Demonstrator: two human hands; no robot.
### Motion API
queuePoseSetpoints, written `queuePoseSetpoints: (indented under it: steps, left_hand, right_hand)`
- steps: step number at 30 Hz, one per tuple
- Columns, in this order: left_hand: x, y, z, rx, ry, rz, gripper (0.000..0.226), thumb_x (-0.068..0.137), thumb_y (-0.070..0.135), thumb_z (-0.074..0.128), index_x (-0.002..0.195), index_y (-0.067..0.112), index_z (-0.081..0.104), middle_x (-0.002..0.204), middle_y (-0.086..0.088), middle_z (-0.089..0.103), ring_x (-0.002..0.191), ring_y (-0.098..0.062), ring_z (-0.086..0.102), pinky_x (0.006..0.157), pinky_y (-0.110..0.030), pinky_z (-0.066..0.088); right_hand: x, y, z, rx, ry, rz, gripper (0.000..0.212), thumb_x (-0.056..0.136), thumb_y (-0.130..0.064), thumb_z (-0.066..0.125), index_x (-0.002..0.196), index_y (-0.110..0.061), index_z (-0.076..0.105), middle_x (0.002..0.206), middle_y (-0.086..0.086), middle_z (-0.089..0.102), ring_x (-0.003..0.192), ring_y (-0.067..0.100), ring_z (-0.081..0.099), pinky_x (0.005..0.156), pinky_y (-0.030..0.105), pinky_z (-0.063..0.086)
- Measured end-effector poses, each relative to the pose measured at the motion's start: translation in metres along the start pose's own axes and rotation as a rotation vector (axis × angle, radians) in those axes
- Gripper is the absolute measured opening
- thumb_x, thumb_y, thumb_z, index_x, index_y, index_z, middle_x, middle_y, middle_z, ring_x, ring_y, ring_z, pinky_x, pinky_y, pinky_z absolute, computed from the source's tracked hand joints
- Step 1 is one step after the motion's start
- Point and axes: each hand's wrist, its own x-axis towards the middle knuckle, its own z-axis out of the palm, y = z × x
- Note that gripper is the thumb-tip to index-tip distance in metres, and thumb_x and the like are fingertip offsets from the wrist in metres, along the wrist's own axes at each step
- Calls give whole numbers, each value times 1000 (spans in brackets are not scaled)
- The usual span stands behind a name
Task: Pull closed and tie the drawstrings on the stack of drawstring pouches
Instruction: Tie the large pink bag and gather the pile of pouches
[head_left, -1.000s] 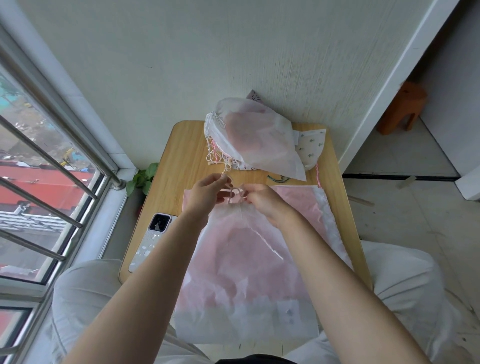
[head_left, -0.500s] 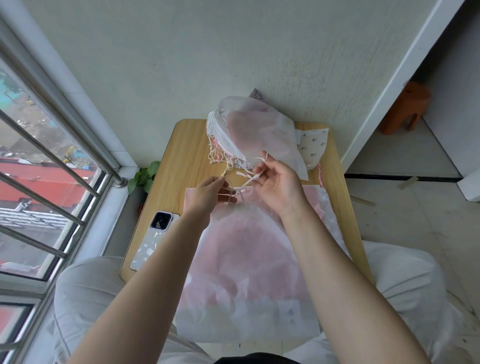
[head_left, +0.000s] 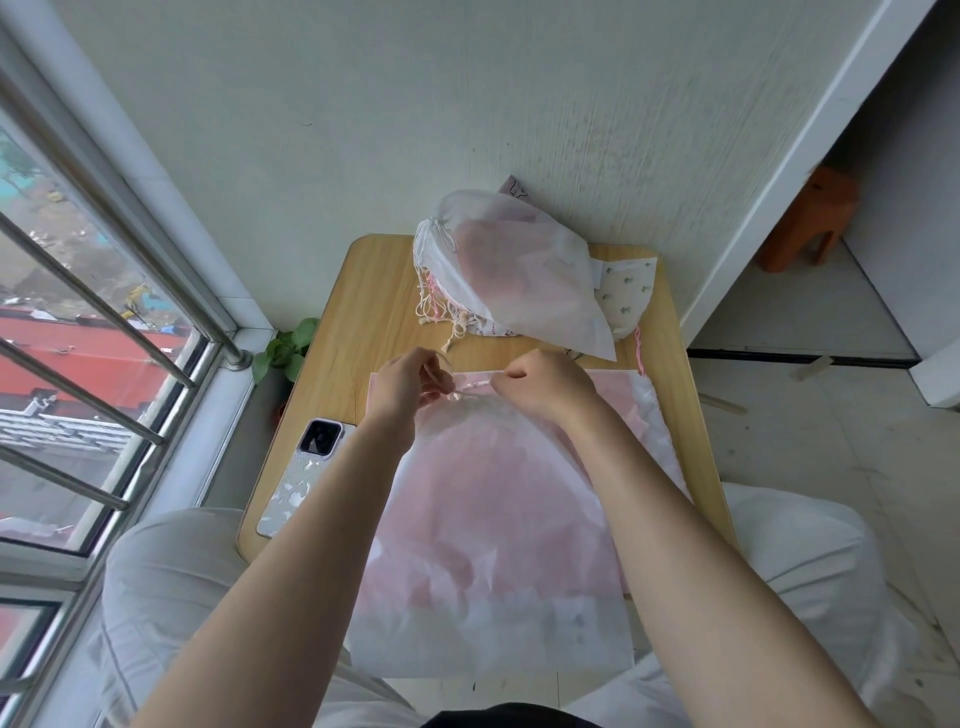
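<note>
Your left hand and right hand each pinch the drawstring over the pouch on the table; you are tying, I think, so next pull outward evenly.

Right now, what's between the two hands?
In the head view, a short stretch of white drawstring runs between the left hand and right hand, over the pouch.

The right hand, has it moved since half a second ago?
Yes. The right hand has dropped toward the person, away from the tied pouch pile, pinching the drawstring.
</note>
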Motion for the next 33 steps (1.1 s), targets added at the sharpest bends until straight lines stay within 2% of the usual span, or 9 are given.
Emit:
queuePoseSetpoints:
  steps: [4, 8, 14, 16, 19, 22, 26, 29, 33]
  left_hand:
    - [0, 0, -3, 238, 58, 100, 20, 85, 16, 53, 68, 12, 62, 59, -1, 52, 60, -19, 45, 65, -31, 38]
    - [0, -7, -9, 554, 186, 223, 23, 92, 16, 50, 77, 10, 65, 62, 1, 54, 59, -19, 45, 54, -28, 32]
    - [4, 0, -18, 554, 248, 259, 21, 94, 23, 52, 104, 14, 68, 78, -3, 67, 57, -13, 51, 52, -26, 37]
    - [6, 7, -25, 487, 375, 248, 31, 94, 22, 49, 123, 15, 58, 103, -8, 66, 65, -16, 54, 59, -28, 41]
    - [4, 11, -32, 739, 550, 264, 54, 89, 20, 50, 142, 18, 39, 135, -13, 46, 115, -28, 46, 94, -40, 40]
    - [1, 14, -31, 1019, 303, 467, 54, 88, 20, 57, 140, 24, 47, 151, -9, 31, 133, -25, 35, 106, -35, 32]
    - [-2, 9, -20, 1110, -325, 452, 31, 90, 16, 65, 121, 21, 67, 125, 5, 60, 112, -8, 55, 98, -21, 36]
    - [-3, 5, -13, 1137, -345, 444, 19, 88, 20, 69, 105, 20, 74, 106, 3, 73, 96, -11, 67, 91, -26, 50]
    - [-2, 11, -10, 1248, -280, 459, 22, 87, 37, 69, 98, 19, 75, 94, 5, 69, 84, -11, 61, 73, -26, 49]
  right_hand:
    - [1, 1, 6, 142, -19, 2, 43, 83, -41, 68, 69, -1, 61, 70, 9, 56, 67, 21, 51, 60, 31, 37]
    - [4, 5, 3, 209, 35, -42, 32, 81, -35, 77, 68, -7, 65, 70, -1, 59, 74, 18, 56, 66, 29, 42]
    - [2, 7, 1, 272, -84, -41, 15, 80, -27, 79, 86, -14, 79, 90, -1, 73, 89, 14, 66, 76, 28, 51]
    - [3, 10, -2, 284, -56, -37, 17, 83, -25, 76, 95, -14, 78, 99, -2, 73, 93, 13, 64, 83, 29, 50]
    - [4, 10, -1, 307, -22, -39, 20, 85, -23, 74, 102, -12, 76, 97, -4, 68, 93, 9, 61, 82, 24, 47]
    - [5, 9, 4, 330, -4, -55, 16, 85, -22, 74, 96, -11, 76, 95, -4, 69, 92, 10, 62, 79, 23, 46]
    - [5, 7, 6, 356, 13, -79, 13, 85, -23, 74, 92, -13, 76, 91, -5, 69, 92, 11, 62, 83, 27, 47]
    - [5, 8, 7, 363, 28, -85, 12, 85, -23, 74, 91, -13, 76, 91, -4, 70, 92, 13, 63, 83, 29, 48]
    - [7, 11, 7, 380, 56, -68, 11, 85, -22, 74, 90, -12, 75, 89, -4, 69, 91, 13, 63, 80, 27, 46]
